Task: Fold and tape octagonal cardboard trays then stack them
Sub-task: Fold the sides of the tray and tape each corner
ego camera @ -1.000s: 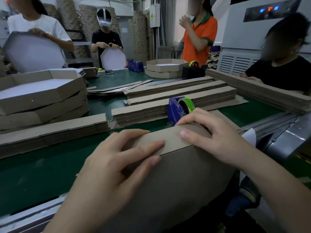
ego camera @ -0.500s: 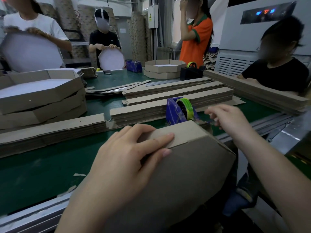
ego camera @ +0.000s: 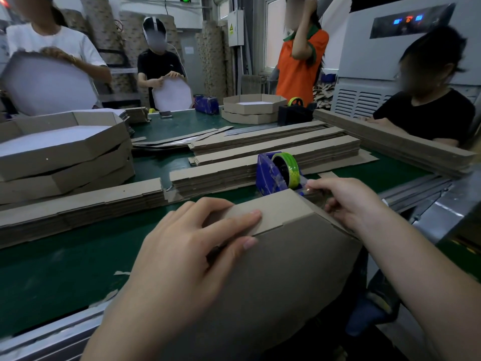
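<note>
A brown octagonal cardboard tray [ego camera: 281,269] stands on edge against the near side of the green table, its underside toward me. My left hand [ego camera: 187,246] grips its top rim, fingers laid over the folded side flap. Behind the tray sits a blue tape dispenser [ego camera: 278,174] with a green-yellow roll. My right hand [ego camera: 346,201] is at the dispenser's front and pinches the clear tape end there. A stack of finished trays [ego camera: 65,155] with white insides lies at the left.
Piles of flat cardboard strips [ego camera: 273,149] cross the green table [ego camera: 65,264]; another long pile [ego camera: 78,207] lies near me at the left. Two more trays [ego camera: 252,110] and a black dispenser [ego camera: 295,113] stand at the far end. Several people work around the table.
My right hand left the tray's top rim and went forward to the tape dispenser, where it now pinches the tape end. My left hand stays on the rim.
</note>
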Available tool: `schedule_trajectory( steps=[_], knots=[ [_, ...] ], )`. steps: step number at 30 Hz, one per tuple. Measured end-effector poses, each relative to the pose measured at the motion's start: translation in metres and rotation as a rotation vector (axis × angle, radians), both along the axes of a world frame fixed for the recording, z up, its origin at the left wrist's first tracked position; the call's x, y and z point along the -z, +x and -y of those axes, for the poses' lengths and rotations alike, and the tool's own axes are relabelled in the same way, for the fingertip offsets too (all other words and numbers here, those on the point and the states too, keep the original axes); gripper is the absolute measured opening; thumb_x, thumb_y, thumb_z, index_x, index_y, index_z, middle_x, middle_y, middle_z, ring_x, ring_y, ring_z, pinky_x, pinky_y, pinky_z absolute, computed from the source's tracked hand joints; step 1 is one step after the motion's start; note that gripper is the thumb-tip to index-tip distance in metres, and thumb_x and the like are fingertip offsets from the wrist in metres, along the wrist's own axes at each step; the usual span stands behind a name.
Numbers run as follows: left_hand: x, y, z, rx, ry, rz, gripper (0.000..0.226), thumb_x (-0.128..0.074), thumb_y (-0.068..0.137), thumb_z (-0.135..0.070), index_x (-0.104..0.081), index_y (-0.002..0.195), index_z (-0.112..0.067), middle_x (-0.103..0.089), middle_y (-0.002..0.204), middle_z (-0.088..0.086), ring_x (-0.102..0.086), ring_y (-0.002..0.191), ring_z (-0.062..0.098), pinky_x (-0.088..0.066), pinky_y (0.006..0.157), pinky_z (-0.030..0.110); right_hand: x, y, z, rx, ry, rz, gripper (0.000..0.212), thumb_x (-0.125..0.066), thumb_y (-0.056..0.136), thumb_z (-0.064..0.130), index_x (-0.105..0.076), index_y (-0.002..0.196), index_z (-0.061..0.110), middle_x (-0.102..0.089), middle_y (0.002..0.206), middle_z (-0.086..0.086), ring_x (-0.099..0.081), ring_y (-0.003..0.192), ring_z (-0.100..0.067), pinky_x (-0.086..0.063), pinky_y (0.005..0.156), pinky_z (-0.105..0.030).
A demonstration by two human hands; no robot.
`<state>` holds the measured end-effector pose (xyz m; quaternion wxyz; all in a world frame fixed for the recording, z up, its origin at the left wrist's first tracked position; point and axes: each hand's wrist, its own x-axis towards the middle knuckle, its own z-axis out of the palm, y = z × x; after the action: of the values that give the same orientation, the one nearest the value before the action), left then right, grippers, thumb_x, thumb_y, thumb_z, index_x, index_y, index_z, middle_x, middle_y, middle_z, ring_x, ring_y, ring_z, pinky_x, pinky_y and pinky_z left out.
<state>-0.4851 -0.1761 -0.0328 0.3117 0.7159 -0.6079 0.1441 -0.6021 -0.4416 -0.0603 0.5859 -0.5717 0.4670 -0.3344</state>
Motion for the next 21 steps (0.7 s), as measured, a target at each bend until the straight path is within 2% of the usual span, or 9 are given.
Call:
schedule_trajectory(
  steps=[7, 8, 10, 12, 13, 15, 18, 20, 21],
  knots=[
    [0.001, 0.0, -0.004, -0.001, -0.008, -0.001, 0.037, -0.041, 0.091, -0.052, -0.064, 0.119, -0.044, -0.059, 0.113, -0.015, -0.06, 0.098, 0.013, -0.052, 0.073, 0.04, -0.001, -0.008, -0.004, -0.001, 0.08, 0.214, 0.021, -0.075, 0.078, 0.012, -0.066, 0.097, 0.007, -0.057, 0.08, -0.003, -0.043, 0.063, -0.008, -0.042, 0.055, -0.022],
    [0.001, -0.001, -0.004, -0.001, -0.008, -0.003, 0.037, -0.041, 0.091, -0.052, -0.064, 0.119, -0.044, -0.059, 0.113, -0.015, -0.06, 0.099, 0.013, -0.052, 0.074, 0.04, 0.0, -0.011, -0.005, -0.021, 0.068, 0.245, 0.018, -0.073, 0.077, 0.009, -0.067, 0.094, 0.005, -0.056, 0.078, -0.003, -0.045, 0.063, -0.008, -0.044, 0.056, -0.022],
    [0.001, -0.001, -0.004, -0.001, -0.007, -0.006, 0.037, -0.041, 0.091, -0.052, -0.064, 0.119, -0.044, -0.059, 0.113, -0.015, -0.059, 0.1, 0.013, -0.052, 0.074, 0.041, 0.001, -0.017, -0.007, -0.075, 0.055, 0.324, 0.006, -0.068, 0.076, 0.004, -0.071, 0.072, 0.007, -0.056, 0.066, -0.001, -0.049, 0.057, -0.006, -0.048, 0.06, -0.024],
    [0.001, -0.001, -0.004, -0.002, -0.012, -0.001, 0.037, -0.041, 0.091, -0.052, -0.064, 0.119, -0.045, -0.059, 0.113, -0.016, -0.059, 0.1, 0.012, -0.052, 0.074, 0.04, 0.006, -0.021, -0.006, -0.108, 0.046, 0.361, 0.029, -0.062, 0.075, -0.001, -0.069, 0.049, 0.011, -0.057, 0.056, -0.001, -0.053, 0.053, -0.007, -0.049, 0.066, -0.027],
    [0.001, -0.001, -0.003, 0.0, -0.016, 0.001, 0.037, -0.041, 0.091, -0.052, -0.064, 0.119, -0.045, -0.059, 0.113, -0.016, -0.059, 0.1, 0.011, -0.052, 0.074, 0.04, 0.008, -0.023, -0.005, -0.117, 0.035, 0.341, 0.032, -0.061, 0.075, -0.001, -0.068, 0.046, 0.011, -0.057, 0.055, -0.002, -0.054, 0.055, -0.01, -0.048, 0.069, -0.028],
    [0.001, -0.002, -0.003, 0.003, -0.022, 0.004, 0.036, -0.042, 0.091, -0.052, -0.064, 0.119, -0.044, -0.06, 0.112, -0.015, -0.06, 0.099, 0.012, -0.052, 0.073, 0.04, 0.01, -0.026, -0.006, -0.137, -0.041, 0.239, 0.027, -0.061, 0.071, 0.004, -0.067, 0.046, 0.01, -0.057, 0.055, -0.006, -0.053, 0.062, -0.019, -0.043, 0.071, -0.033],
    [0.001, -0.003, -0.002, 0.006, -0.028, 0.014, 0.036, -0.042, 0.091, -0.052, -0.065, 0.119, -0.043, -0.06, 0.111, -0.014, -0.06, 0.097, 0.013, -0.052, 0.072, 0.041, 0.012, -0.032, -0.003, -0.129, -0.308, -0.106, 0.02, -0.068, 0.064, 0.018, -0.067, 0.055, 0.0, -0.053, 0.059, -0.009, -0.049, 0.066, -0.025, -0.039, 0.067, -0.036],
    [0.001, -0.003, -0.002, 0.009, -0.028, 0.014, 0.037, -0.042, 0.091, -0.052, -0.065, 0.119, -0.043, -0.06, 0.112, -0.014, -0.06, 0.098, 0.013, -0.052, 0.073, 0.041, 0.011, -0.036, 0.0, -0.102, -0.457, -0.355, 0.026, -0.071, 0.073, 0.019, -0.066, 0.062, -0.004, -0.056, 0.066, -0.005, -0.052, 0.069, -0.022, -0.04, 0.065, -0.033],
    [0.001, -0.003, -0.001, 0.01, -0.029, 0.015, 0.037, -0.042, 0.091, -0.052, -0.065, 0.119, -0.043, -0.06, 0.112, -0.014, -0.06, 0.098, 0.013, -0.052, 0.073, 0.041, 0.01, -0.039, -0.001, -0.062, -0.55, -0.47, 0.025, -0.072, 0.077, 0.021, -0.067, 0.061, 0.002, -0.058, 0.073, -0.001, -0.054, 0.074, -0.02, -0.042, 0.068, -0.033]
  ],
)
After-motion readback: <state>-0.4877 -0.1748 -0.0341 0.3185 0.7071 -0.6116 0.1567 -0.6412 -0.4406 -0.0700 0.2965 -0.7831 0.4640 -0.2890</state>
